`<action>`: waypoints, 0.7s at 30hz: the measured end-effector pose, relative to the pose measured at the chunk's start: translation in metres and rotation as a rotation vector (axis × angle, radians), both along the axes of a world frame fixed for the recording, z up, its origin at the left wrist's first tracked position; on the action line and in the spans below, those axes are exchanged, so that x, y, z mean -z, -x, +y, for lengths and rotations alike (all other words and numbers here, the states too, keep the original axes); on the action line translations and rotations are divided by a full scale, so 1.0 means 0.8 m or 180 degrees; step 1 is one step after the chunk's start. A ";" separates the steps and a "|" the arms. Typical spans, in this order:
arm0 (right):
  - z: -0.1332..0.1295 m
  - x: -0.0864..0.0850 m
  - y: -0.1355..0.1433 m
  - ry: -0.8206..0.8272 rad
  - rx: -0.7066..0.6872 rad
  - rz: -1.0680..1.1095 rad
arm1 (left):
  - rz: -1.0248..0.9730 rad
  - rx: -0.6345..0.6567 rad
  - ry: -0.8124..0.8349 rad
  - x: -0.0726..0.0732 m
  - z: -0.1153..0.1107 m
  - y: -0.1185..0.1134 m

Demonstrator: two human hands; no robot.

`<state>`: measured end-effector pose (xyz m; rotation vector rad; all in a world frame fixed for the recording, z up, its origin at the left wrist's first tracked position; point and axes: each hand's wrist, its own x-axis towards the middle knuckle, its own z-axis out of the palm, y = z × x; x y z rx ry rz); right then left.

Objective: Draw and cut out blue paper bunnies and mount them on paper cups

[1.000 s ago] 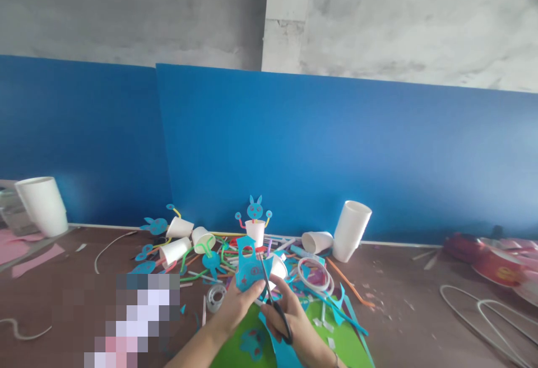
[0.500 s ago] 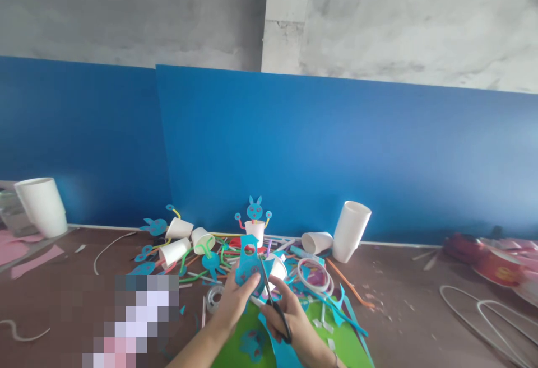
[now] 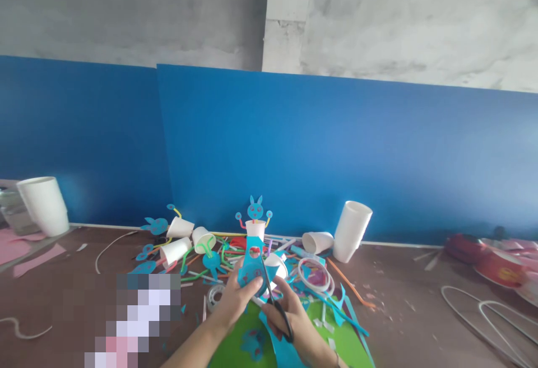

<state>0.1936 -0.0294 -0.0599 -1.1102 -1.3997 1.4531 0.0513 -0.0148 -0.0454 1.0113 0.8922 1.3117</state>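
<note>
Blue paper (image 3: 251, 267) with a round hole near its top and small red marks is pinched in my left hand (image 3: 235, 299), thumb on its face. My right hand (image 3: 290, 313) grips black-handled scissors (image 3: 281, 315), whose blades point up and lie against the paper's right side. Under both hands is a green sheet (image 3: 342, 331) with a blue cut-out (image 3: 253, 344) on it and a blue strip (image 3: 286, 351) beside that. Behind the paper, a white cup (image 3: 255, 228) stands upright with a blue rabbit face (image 3: 255, 211) and bent straw arms.
Toppled cups (image 3: 175, 251) with blue cut-outs lie left of centre, near a tape roll (image 3: 216, 297). Straws and a coiled white tube (image 3: 315, 276) crowd the middle. Cup stacks stand at right (image 3: 351, 231) and far left (image 3: 44, 206). A blue panel (image 3: 269, 149) rises behind.
The blue paper has tilted slightly in my left hand and moved a little to the right. Both hands keep their holds, and the scissors stay at the paper's right side.
</note>
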 end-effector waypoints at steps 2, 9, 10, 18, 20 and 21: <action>0.001 0.001 0.000 0.0020 -0.0025 -0.0012 | -0.0021 -0.0005 0.0028 -0.001 0.000 0.001; 0.000 -0.005 0.000 0.0095 -0.0043 -0.0070 | -0.0025 0.0003 0.0052 -0.003 0.000 0.003; 0.000 -0.005 -0.001 0.0087 -0.0034 -0.0094 | -0.0023 0.0003 0.0053 -0.003 0.000 0.003; 0.003 0.001 -0.004 0.0061 -0.0105 -0.0106 | -0.0093 0.0134 0.0067 -0.001 0.002 0.005; 0.004 0.001 -0.004 0.0060 -0.0126 -0.0134 | -0.0096 0.0120 0.0095 -0.005 0.000 0.006; 0.004 0.001 -0.005 0.0067 -0.0124 -0.0149 | -0.0092 0.0122 0.0105 -0.008 -0.001 0.006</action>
